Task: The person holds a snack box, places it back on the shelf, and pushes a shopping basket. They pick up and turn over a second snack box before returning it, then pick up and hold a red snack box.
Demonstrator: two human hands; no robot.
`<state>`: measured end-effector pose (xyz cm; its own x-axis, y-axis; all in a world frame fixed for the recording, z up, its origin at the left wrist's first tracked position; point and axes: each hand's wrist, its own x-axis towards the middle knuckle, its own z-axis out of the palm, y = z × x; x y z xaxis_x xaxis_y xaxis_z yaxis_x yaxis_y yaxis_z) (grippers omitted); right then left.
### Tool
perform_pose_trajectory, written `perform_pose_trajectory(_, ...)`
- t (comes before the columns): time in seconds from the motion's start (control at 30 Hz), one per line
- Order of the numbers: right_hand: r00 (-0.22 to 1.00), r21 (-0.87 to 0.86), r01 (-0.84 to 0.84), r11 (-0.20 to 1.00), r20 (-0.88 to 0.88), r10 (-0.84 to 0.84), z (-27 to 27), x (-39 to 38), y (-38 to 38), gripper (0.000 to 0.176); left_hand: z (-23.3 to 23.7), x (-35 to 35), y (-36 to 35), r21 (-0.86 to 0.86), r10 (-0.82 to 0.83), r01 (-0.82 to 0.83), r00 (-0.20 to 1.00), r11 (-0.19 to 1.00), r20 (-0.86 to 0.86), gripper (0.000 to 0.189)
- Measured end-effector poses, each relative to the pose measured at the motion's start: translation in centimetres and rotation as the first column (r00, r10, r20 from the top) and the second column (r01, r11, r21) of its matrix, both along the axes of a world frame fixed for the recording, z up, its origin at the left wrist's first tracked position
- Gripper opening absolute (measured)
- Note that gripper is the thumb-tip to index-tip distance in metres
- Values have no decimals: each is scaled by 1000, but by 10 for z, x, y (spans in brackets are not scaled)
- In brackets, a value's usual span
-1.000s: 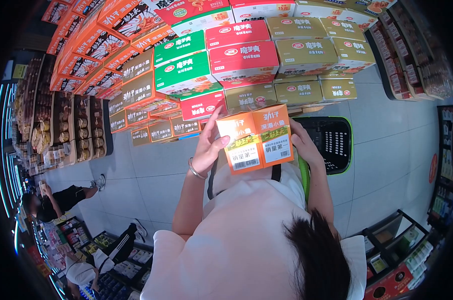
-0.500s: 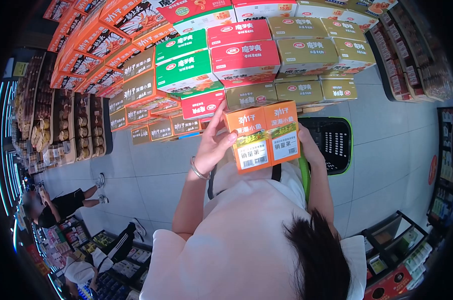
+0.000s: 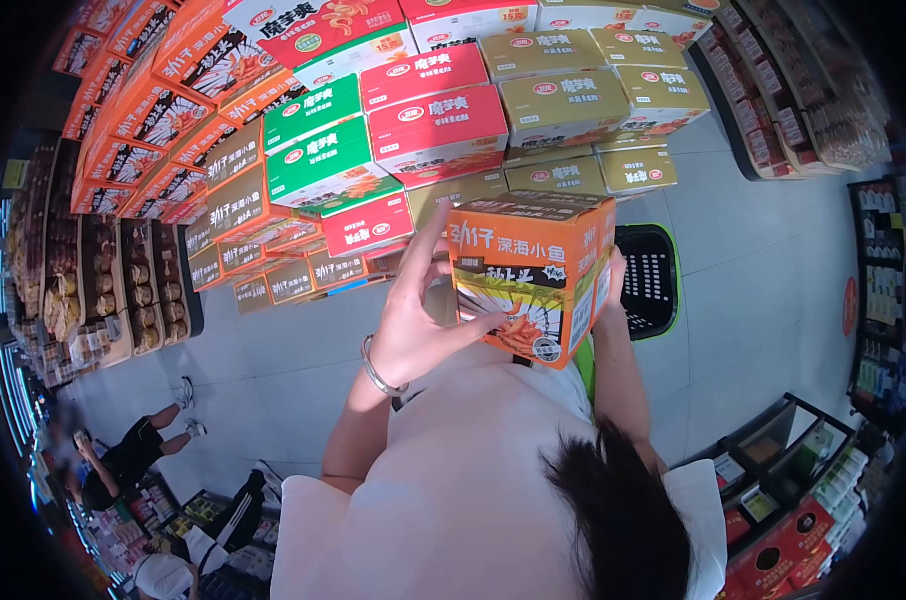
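Observation:
An orange snack box (image 3: 518, 280) with Chinese lettering and a picture of fish is held up in front of my chest. Its broad printed face is turned towards me, and a narrower side shows at the right. My left hand (image 3: 423, 300), with a silver bangle at the wrist, grips the box's left side, thumb across the front. My right hand (image 3: 611, 290) holds the right side; most of its fingers are hidden behind the box. Just beyond stand stacked snack boxes: green (image 3: 323, 165), red (image 3: 438, 130) and gold (image 3: 563, 105).
More orange boxes (image 3: 173, 105) are piled at the upper left. A black basket with a green edge (image 3: 648, 285) is beyond my right hand. Shelves (image 3: 138, 285) stand left, others (image 3: 793, 100) upper right. Two people (image 3: 138, 450) are at the lower left on the tiled floor (image 3: 753, 300).
The orange box has been turned, so its picture face now shows instead of the barcode labels. My left hand's thumb has moved onto this face. The view has shifted a little to the right.

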<state>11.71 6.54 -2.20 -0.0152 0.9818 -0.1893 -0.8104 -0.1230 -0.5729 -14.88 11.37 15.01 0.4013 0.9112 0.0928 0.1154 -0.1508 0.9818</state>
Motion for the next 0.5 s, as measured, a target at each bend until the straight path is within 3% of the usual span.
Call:
perform_pose_trajectory(0.1,997,-5,21,1000,-70,-21,-5,3,1,58,-1,2,2,-14,-68,67,997,998,-35,106)
perform_pose_trajectory(0.13,982,106,-24,994,-181,43,-9,7,2,61,-1,3,2,-15,-69,68,997,998,-34,106)
perform_pose_trajectory(0.23,994,69,-11,998,-110,19,-8,6,0,64,-1,4,0,42,-78,81,995,996,-61,104)
perform_pose_trajectory(0.37,988,80,66,995,-146,-54,-4,2,0,65,1,2,-1,31,-98,100,993,995,-65,103)
perform_pose_trajectory(0.43,999,105,27,994,-46,-22,-15,7,-2,65,2,1,-2,10,-112,113,991,994,-78,103)
perform_pose_trajectory(0.5,995,82,38,996,-97,-30,-8,3,-4,65,3,0,-3,16,-110,112,987,994,-115,105)
